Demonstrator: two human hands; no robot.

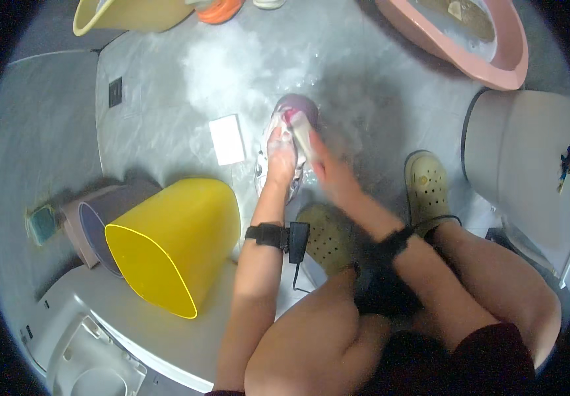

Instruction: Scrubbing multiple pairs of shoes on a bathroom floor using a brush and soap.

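Observation:
A soapy shoe [261, 171], white and dark with a purplish end, lies on the wet grey floor in front of me. My left hand [281, 151] is on top of it, foam over the fingers, holding it. A pale-handled brush [302, 132] is in my right hand [328, 166], angled onto the shoe near its purplish end; pink shows at the brush's working end, and the bristles are hidden in foam. Both wrists bear black straps. Left of the shoe lies a white rectangular block [227, 139], apart from my hands.
A yellow bin [181, 242] lies tilted at left, beside a purple bin [111, 218]. A pink basin [463, 54] holds cloudy water at upper right; a pale yellow basin [141, 15] and an orange shoe [219, 11] are at the top. A grey container [517, 148] stands at right.

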